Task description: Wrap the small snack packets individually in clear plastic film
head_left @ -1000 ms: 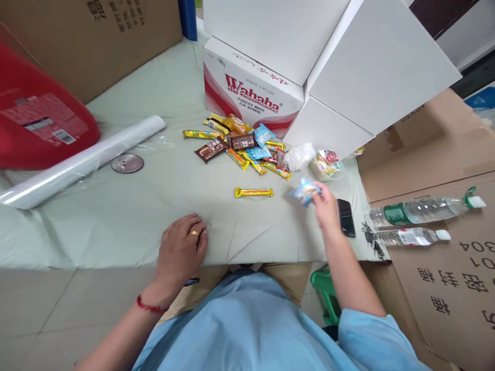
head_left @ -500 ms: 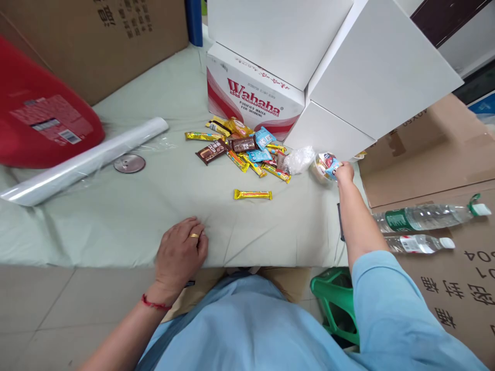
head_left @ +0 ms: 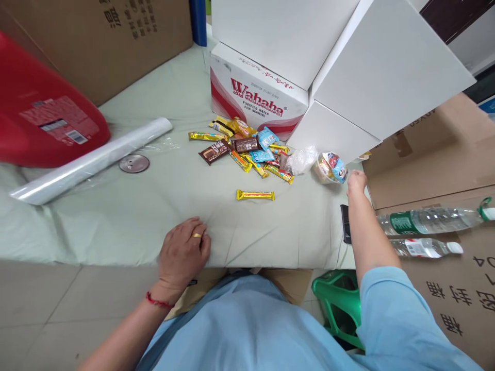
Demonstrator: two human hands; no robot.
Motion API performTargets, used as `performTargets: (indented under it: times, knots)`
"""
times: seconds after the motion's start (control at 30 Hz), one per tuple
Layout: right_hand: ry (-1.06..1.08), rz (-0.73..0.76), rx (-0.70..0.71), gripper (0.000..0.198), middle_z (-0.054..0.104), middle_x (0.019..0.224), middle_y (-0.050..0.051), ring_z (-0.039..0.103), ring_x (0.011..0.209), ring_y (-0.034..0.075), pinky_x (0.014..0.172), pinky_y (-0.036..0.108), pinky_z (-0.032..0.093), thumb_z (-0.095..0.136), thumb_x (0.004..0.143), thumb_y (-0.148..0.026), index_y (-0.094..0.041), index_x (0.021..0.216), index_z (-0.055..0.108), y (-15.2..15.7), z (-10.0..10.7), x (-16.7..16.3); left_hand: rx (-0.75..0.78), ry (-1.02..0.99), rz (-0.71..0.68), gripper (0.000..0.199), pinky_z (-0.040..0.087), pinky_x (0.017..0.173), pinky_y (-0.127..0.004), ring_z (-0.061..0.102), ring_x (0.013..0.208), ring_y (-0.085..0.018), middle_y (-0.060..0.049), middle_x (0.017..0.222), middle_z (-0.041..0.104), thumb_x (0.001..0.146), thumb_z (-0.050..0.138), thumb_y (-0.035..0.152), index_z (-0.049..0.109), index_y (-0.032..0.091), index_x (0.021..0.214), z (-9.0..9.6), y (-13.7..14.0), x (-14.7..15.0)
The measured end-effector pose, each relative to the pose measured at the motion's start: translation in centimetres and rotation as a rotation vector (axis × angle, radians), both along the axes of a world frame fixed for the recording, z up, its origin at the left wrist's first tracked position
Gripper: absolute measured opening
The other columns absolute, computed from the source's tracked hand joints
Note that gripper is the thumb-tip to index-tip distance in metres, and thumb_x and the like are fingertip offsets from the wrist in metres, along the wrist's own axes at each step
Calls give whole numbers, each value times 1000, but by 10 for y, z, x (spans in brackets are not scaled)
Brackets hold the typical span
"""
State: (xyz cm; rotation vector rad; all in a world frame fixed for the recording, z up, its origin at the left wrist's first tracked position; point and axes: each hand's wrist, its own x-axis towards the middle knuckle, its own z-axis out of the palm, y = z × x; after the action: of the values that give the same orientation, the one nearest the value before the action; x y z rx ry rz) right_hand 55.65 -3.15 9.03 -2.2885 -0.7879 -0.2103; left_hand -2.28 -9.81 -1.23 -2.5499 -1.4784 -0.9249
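My left hand (head_left: 184, 248) rests on the near edge of the cloth-covered table (head_left: 294, 226), fingers curled in and nothing showing in them. At the right, my right hand (head_left: 356, 181) is closed just beside a clear plastic bowl (head_left: 324, 178); its fingertips are turned away, so what they hold, if anything, is hidden. Wrapped snacks fill the bowl, with a blue snack packet (head_left: 339, 169) on top. A yellow snack bar (head_left: 255, 195) lies alone in the middle. Behind it are a heap of wrapped snacks (head_left: 247, 147) and a crumpled clear plastic bag (head_left: 302, 159).
A Wahaha carton (head_left: 257, 98) and white boxes (head_left: 386, 67) stand at the back. On the left are a plastic film roll (head_left: 96, 159), a round metal lid (head_left: 134, 163) and a red jug (head_left: 46, 113). Bottles (head_left: 436, 220) lie at the right, above a green stool (head_left: 338, 301).
My right hand has come off the bowl's snacks and moved slightly right and down, leaving the blue packet in the bowl. My left hand stays put. The view has shifted slightly.
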Motion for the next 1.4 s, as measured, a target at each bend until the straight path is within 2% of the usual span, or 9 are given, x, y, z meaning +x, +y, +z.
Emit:
performTargets:
  times: [0.23,0.33,0.47,0.63,0.87,1.03,1.17,1.27,1.4]
  knots:
    - [-164,107,-205,27,67,109,16,59,107,28,105,45,44,47,88,-16,-17,100,71,-6,3,-26,33,-4,8,12,54,94,-44,73,109,-32,-15,112,76,94,60,15,69,15,102,0,-1,1]
    - [-309,117,-147,28,66,116,18,58,112,32,105,48,44,47,89,-17,-17,102,72,-4,8,-43,34,-1,7,11,54,93,-43,73,109,-31,-15,113,76,94,60,15,69,15,101,1,-1,2]
    - [-418,374,-127,30,69,116,16,62,110,29,101,42,47,44,94,-22,-19,108,70,10,13,-78,37,0,14,12,54,94,-43,73,109,-31,-15,114,76,94,60,14,69,15,101,1,-1,2]
    - [-210,416,-233,37,73,101,17,65,104,34,97,45,48,50,99,-43,-15,113,69,41,-7,-124,13,8,26,12,54,95,-42,72,111,-31,-14,114,76,95,59,15,69,16,101,1,-2,2]
    - [146,267,-3,29,72,81,9,66,89,28,85,39,52,59,90,-46,-19,92,69,48,-38,-140,10,3,30,14,53,94,-43,72,110,-31,-15,114,76,94,58,13,70,14,101,4,-4,3]
    - [255,275,260,29,66,75,1,58,66,17,62,29,49,59,89,-48,-20,92,66,7,-35,-154,-13,-20,21,16,53,97,-44,71,113,-32,-17,115,76,94,57,13,71,14,103,3,-5,3]
    - [700,337,627,25,60,68,-6,50,54,11,50,22,38,75,78,-43,-23,90,65,-58,-48,-193,-91,-82,30,17,53,97,-45,70,116,-32,-16,117,76,95,55,15,71,15,102,0,-6,3]
    - [983,417,649,26,72,80,-1,62,66,15,56,25,46,81,72,-37,-24,93,72,-113,-70,-232,-230,-271,61,17,53,96,-44,71,111,-29,-12,111,76,97,53,19,70,19,98,6,-8,3]
    - [1058,462,519,23,79,88,1,71,80,20,77,36,57,87,70,-40,-28,89,80,-170,-86,-271,-603,-630,18,23,55,83,-37,69,93,-22,-8,100,72,101,50,35,67,20,102,29,-16,15]
